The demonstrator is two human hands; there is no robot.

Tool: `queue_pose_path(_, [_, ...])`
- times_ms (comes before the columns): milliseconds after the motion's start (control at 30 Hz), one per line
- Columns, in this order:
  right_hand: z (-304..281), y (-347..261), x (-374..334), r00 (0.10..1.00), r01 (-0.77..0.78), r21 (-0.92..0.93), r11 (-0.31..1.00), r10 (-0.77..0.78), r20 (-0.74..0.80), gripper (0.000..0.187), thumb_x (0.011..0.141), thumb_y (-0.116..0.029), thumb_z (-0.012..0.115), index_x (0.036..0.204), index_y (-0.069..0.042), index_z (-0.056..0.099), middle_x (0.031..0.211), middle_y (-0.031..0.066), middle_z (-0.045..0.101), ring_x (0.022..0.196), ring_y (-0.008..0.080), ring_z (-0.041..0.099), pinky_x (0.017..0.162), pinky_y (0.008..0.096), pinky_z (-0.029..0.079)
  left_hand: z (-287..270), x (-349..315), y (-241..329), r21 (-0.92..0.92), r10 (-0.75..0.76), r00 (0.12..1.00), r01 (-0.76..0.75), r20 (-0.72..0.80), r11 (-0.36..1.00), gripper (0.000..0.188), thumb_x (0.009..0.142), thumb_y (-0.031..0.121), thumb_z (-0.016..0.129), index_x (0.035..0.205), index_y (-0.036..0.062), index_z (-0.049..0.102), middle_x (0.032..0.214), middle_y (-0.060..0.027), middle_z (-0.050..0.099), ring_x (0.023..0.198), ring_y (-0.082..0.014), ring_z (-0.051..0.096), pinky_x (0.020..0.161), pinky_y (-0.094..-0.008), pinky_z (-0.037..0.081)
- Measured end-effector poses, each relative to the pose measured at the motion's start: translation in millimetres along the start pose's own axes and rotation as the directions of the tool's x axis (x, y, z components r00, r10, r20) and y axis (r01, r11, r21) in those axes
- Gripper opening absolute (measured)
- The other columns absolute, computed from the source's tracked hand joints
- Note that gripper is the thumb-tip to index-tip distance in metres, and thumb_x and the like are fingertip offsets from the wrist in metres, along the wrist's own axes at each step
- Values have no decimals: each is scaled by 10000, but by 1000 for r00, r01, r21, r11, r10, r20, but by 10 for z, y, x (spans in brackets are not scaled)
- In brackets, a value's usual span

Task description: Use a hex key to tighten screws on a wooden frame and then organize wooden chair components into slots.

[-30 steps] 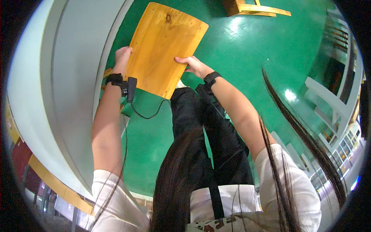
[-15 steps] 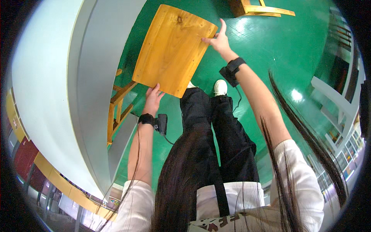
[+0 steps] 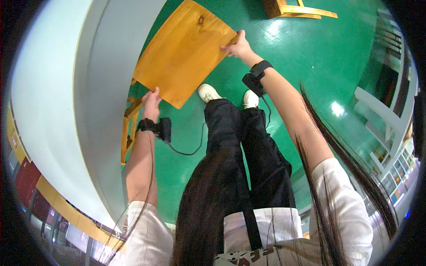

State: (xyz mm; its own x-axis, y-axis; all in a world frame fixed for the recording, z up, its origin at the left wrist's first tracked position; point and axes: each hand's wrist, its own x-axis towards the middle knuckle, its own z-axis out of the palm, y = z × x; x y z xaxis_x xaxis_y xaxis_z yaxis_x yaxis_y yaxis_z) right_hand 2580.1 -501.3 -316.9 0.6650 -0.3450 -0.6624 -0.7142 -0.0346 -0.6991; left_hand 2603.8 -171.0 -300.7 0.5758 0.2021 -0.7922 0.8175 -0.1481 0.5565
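A yellow-brown wooden stool [image 3: 184,55] is held between my two hands, its flat seat with a dark knot turned toward me; any legs under it are hidden. My left hand [image 3: 151,101] grips its near left edge, thumb on top and the other fingers out of sight beneath. At the far right corner, my right hand [image 3: 238,46] is closed round the edge. The stool's left side comes right up to the white table [image 3: 113,48]. Below the table's edge, partly covered by my left hand, stands another wooden frame [image 3: 128,133].
Another wooden stool [image 3: 306,10] lies on the green floor [image 3: 306,53] at the far side. My white shoes [image 3: 208,92] are just in front of the held stool. Grey furniture frames [image 3: 381,108] line the right side. A cable hangs from each black wrist strap.
Both hands have moved left with the stool, bringing it closer to the table and turning it slightly. My left foot now shows more fully. The right fingers have closed more on the edge.
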Motion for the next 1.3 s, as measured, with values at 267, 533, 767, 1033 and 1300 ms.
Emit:
queue_pose_path(267, [529,80,-87,995,-54,221,974,35,88,583,626,-13,619,989,-50,164,922,203,473,666,265,557,432,329,494,-336,478,141,-245,149,988,-134,41,960,274,727,81,548,965,-2,441,972,-70,500,701,-115,448,571,-189,338])
queue_pose_path(533, [609,-149,2,985,-68,177,982,37,170,516,694,18,495,1015,-83,104,783,155,480,474,198,534,379,283,446,-238,118,-3,-79,-68,991,59,-116,995,311,749,362,539,861,81,466,759,28,470,541,-42,368,428,-168,272])
queue_pose_path(767, [581,-536,250,994,-2,104,995,-9,111,465,690,-95,579,959,-20,207,928,231,477,567,318,565,380,363,488,-70,162,-155,-178,-30,997,18,-65,984,486,769,420,471,1052,33,385,1093,-73,425,980,-203,406,827,-340,324])
queue_pose_path(1033, [759,-1073,539,965,231,12,973,-230,129,457,682,-166,580,1026,-32,311,958,219,485,792,322,528,574,391,466,12,187,-146,-367,-61,996,33,-64,930,447,783,404,455,1060,61,385,1072,-61,425,941,-195,422,794,-357,358])
queue_pose_path(1300, [832,-1500,639,890,452,-45,891,-446,98,456,720,-283,513,1114,-81,406,1033,168,494,929,301,488,745,375,403,189,-53,-62,-533,-4,1000,-10,-24,846,426,782,381,470,1031,40,406,991,-63,453,891,-181,422,746,-342,381])
